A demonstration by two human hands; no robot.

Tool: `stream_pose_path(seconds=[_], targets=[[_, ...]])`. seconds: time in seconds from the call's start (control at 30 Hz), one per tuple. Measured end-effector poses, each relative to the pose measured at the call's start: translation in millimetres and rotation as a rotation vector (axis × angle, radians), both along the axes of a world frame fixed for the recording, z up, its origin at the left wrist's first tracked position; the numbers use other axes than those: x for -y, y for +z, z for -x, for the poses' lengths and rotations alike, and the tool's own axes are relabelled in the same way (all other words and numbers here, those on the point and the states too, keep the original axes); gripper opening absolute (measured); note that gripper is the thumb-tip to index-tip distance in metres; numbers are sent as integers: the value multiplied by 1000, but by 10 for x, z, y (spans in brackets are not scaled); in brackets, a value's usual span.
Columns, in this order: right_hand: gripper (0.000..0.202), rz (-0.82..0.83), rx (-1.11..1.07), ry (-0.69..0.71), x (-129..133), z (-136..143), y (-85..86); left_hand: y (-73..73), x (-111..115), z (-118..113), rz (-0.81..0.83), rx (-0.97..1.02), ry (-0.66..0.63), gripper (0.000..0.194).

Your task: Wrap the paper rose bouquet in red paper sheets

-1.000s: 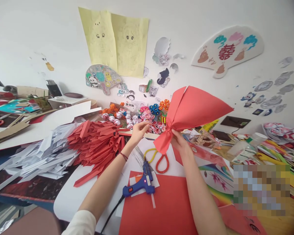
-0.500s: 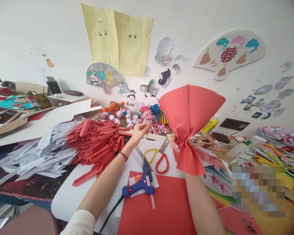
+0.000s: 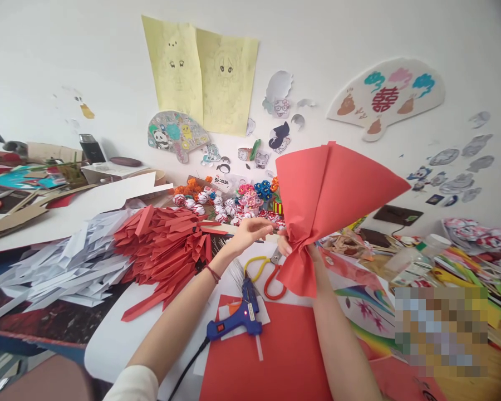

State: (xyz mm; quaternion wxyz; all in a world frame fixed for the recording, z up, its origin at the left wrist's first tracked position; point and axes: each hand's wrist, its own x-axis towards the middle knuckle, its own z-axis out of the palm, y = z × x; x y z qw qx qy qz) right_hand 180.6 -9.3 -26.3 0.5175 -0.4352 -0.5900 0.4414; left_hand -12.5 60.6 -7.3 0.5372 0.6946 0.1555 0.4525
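My right hand (image 3: 284, 243) is closed around the gathered neck of a red paper bouquet wrap (image 3: 332, 192). The wrap flares out above the grip like a cone and spreads into a short skirt below. Paper covers most of that hand. Just left of the neck, my left hand (image 3: 253, 234) is raised with thumb and fingertips drawn together; anything between them is too small to make out. Under the hands lie scissors (image 3: 271, 281) with one yellow and one red handle. A blue hot glue gun (image 3: 237, 320), its light on, rests on red paper (image 3: 271, 362) and white scraps.
Folded red paper strips (image 3: 162, 250) and white paper strips (image 3: 75, 262) are heaped at left. Paper flowers (image 3: 250, 197) stand along the wall. A clear bottle (image 3: 421, 253) and coloured paper scraps (image 3: 476, 273) crowd the right side. The glue gun's cord (image 3: 187, 367) runs toward me.
The red wrap has tilted, its wide top swinging right and its lower end moving left over the scissors. My left hand has moved right and slightly down, closer to the neck.
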Motion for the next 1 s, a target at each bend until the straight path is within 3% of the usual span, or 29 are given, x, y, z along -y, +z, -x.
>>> stream_pose_path(seconds=[0.17, 0.3, 0.4, 0.67, 0.8, 1.0], targets=[[81, 16, -5, -14, -201, 34, -9, 54, 92, -39, -152, -15, 31, 42], [77, 24, -23, -12, -311, 21, -50, 44, 122, -75, -286, -63, 174, 42], [71, 40, -106, 17, -348, 17, -96, 43, 165, -102, -279, -40, 315, 47], [61, 70, -326, 168, -409, 31, -166, 51, 209, -118, -298, -53, 505, 53], [53, 71, -395, 239, -401, 15, -165, 35, 145, -109, -387, -122, 409, 31], [46, 105, -359, 237, -375, 2, -172, 62, 109, -68, -403, -178, 336, 28]])
